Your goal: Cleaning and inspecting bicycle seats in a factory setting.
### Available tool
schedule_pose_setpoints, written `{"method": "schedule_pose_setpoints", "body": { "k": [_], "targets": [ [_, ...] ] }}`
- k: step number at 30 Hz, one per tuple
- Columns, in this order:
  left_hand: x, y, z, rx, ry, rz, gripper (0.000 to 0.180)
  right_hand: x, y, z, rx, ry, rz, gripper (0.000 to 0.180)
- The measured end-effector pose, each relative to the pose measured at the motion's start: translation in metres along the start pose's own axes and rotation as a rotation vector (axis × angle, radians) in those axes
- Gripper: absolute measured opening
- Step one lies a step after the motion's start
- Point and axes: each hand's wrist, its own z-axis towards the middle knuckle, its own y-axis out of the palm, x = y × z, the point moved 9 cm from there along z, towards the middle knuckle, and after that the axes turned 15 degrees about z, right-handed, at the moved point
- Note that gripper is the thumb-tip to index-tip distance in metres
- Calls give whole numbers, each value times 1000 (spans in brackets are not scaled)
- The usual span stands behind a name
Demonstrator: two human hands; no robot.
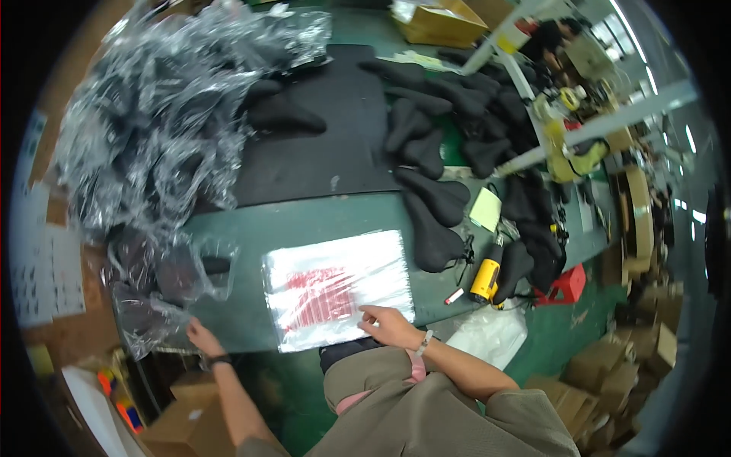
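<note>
My left hand (pixel 204 340) is at the table's near left edge, its fingers closed on the edge of a clear plastic bag (pixel 148 324). Just beyond it lies a dark bicycle saddle in clear plastic (pixel 181 266). In front of me rests a flat stack of clear plastic bags (pixel 373 266) with red print showing. My right hand (pixel 388 327) touches the stack's near right part, fingers partly bent and apart, holding nothing that I can see.
Bagged saddles (pixel 167 114) are heaped at the left. Bare black saddles (pixel 430 221) crowd the right, near a yellow heat gun (pixel 487 276) and a red-and-white marker (pixel 454 296). One saddle (pixel 285 114) lies on a black mat (pixel 335 152). Cardboard boxes (pixel 601 373) stand at the right.
</note>
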Motion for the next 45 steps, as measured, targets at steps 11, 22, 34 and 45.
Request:
{"method": "schedule_pose_setpoints", "body": {
  "k": [11,22,34,45],
  "targets": [
    [268,231,-427,-681,1052,441,52,129,-327,30,1038,-35,-38,50],
    [369,262,-423,-586,980,426,52,224,-370,59,976,313,906,58],
    [517,242,-477,-618,1342,517,57,67,-358,-29,659,251,-66,81],
    [415,200,-479,-724,779,260,68,115,-247,-80,1258,-28,642,47]
  ]
}}
